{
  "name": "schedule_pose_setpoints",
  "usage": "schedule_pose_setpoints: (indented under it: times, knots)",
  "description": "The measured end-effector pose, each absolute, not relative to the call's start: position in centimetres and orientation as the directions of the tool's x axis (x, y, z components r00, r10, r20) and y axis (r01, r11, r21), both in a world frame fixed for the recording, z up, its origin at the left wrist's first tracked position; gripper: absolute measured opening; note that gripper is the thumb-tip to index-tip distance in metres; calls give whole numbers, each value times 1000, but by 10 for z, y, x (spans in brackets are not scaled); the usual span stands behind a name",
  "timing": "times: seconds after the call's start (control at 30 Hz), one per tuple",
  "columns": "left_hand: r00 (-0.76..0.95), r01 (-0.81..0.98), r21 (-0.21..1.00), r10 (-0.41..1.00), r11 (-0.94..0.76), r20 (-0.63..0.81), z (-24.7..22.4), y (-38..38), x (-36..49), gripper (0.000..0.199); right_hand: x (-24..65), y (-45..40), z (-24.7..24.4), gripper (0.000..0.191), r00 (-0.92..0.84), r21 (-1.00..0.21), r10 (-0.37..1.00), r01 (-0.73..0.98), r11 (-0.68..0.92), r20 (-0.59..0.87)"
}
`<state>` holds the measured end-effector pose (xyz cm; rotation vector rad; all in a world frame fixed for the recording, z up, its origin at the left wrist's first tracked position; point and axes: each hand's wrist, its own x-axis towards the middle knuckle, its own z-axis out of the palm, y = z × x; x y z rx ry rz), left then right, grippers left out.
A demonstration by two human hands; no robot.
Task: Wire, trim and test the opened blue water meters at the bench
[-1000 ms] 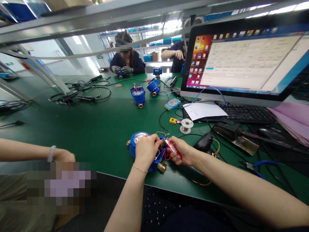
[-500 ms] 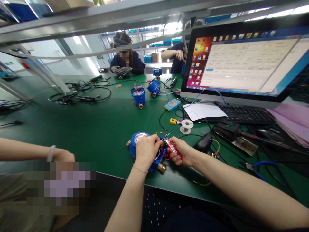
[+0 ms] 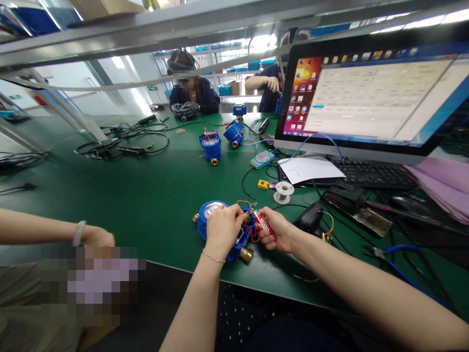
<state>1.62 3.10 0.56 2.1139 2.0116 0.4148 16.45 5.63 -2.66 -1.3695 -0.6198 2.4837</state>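
Observation:
A blue water meter point(image 3: 204, 229) with brass ends lies near the table's front edge. Its round dial is partly covered by my left hand point(image 3: 224, 226). That hand's thumb and fingertips are pinched together on thin wires point(image 3: 249, 211) rising from the meter's open side box. My right hand point(image 3: 275, 230) is closed around a red lighter point(image 3: 264, 226), its metal top up beside those wires. Whether it is lit I cannot make out. Loops of red wire point(image 3: 253, 236) hang between the box and the lighter.
Behind are more blue meters point(image 3: 211, 146), a solder spool point(image 3: 283, 192) and a yellow block point(image 3: 263, 184). On the right stand a monitor point(image 3: 366, 98), keyboard point(image 3: 384, 173) and blue-handled cutters point(image 3: 401, 248). A co-worker's arm point(image 3: 44, 229) is at left; two people sit opposite.
The lighter has turned slightly in my right hand and shifted a little. My left hand stays almost where it was on the wires. The co-worker opposite has moved their gloved hands slightly.

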Motion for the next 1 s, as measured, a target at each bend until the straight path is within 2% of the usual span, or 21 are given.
schedule_pose_setpoints:
  times: [1.0]
  knots:
    - [47, 943, 325, 996, -69, 74, 5, 29, 15, 17, 166, 61, -26, 38, -538, -469, 395, 0, -883, -744]
